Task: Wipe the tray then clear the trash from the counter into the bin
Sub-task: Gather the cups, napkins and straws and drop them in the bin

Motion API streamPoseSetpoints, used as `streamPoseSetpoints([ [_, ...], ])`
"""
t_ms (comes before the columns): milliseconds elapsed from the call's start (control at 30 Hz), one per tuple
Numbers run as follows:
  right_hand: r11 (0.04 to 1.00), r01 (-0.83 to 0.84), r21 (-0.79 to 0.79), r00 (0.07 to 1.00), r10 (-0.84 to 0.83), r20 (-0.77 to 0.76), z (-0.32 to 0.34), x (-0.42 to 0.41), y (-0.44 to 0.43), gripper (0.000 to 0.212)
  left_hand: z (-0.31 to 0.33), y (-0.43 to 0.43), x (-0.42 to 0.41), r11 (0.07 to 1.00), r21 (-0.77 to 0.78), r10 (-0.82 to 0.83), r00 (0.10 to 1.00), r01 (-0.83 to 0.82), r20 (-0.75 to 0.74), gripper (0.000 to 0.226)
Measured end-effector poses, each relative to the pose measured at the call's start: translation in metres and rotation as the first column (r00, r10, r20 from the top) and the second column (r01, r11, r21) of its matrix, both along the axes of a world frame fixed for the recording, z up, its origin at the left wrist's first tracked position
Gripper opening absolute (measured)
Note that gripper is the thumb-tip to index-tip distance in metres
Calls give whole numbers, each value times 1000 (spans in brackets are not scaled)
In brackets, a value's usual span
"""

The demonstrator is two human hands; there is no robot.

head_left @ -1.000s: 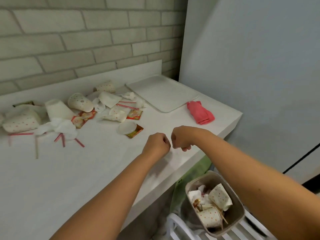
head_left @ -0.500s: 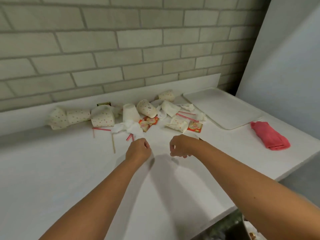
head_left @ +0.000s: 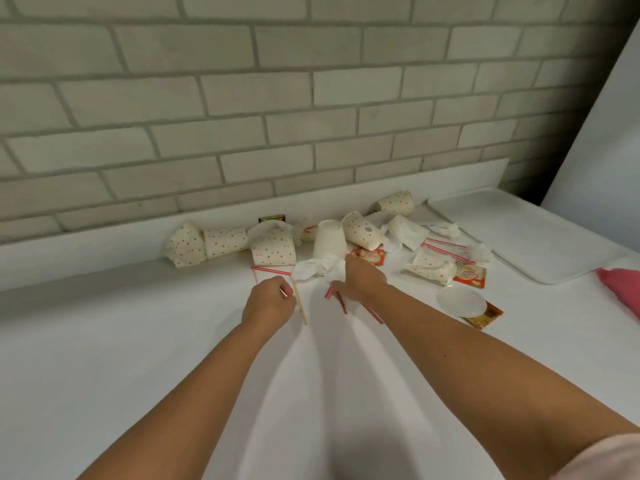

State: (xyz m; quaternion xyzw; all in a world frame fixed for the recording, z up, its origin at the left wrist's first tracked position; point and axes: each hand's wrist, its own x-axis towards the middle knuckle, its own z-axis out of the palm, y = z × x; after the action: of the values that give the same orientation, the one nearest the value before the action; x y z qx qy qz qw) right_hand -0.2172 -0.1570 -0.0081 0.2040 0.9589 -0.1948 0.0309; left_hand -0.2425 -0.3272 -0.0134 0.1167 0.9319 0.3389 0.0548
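Observation:
The white tray (head_left: 540, 251) lies at the back right of the white counter (head_left: 138, 341), with a pink cloth (head_left: 621, 289) beside it at the right edge. Trash is heaped along the wall: dotted paper cups (head_left: 273, 249), an upturned white cup (head_left: 329, 241), a crumpled tissue (head_left: 317, 268), red straws (head_left: 272, 270) and sachets (head_left: 469, 275). My left hand (head_left: 268, 301) has its fingers curled and pinches a wooden stick (head_left: 302, 310) that lies on the counter. My right hand (head_left: 362, 284) reaches with spread fingers onto the tissue, above short red straw pieces (head_left: 343, 304). The bin is out of view.
A clear plastic lid (head_left: 460, 301) sits on a gold wrapper (head_left: 485, 315) right of my right arm. A brick wall (head_left: 311, 98) backs the counter, and a white panel (head_left: 602, 133) closes off the right side. Bare counter stretches toward me and to the left.
The view swung left and up from the bin to the trash heap. Both hands moved forward from the counter's edge; the left reached the stick, the right uncurled onto the tissue.

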Motion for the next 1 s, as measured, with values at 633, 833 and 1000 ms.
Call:
streamPoseSetpoints([
  [633,983,-179,-44,967,168,-191,63,-30,-27,30,11,-2,-40,822,566,-45,985,-60,169,24],
  [833,928,-372,-27,883,345,-319,55,-38,-73,23,8,2,-56,512,825,-352,818,-239,455,69],
  [1000,841,-522,-139,828,462,-317,38,-48,-87,23,6,-21,-67,420,823,-78,889,-382,452,20],
])
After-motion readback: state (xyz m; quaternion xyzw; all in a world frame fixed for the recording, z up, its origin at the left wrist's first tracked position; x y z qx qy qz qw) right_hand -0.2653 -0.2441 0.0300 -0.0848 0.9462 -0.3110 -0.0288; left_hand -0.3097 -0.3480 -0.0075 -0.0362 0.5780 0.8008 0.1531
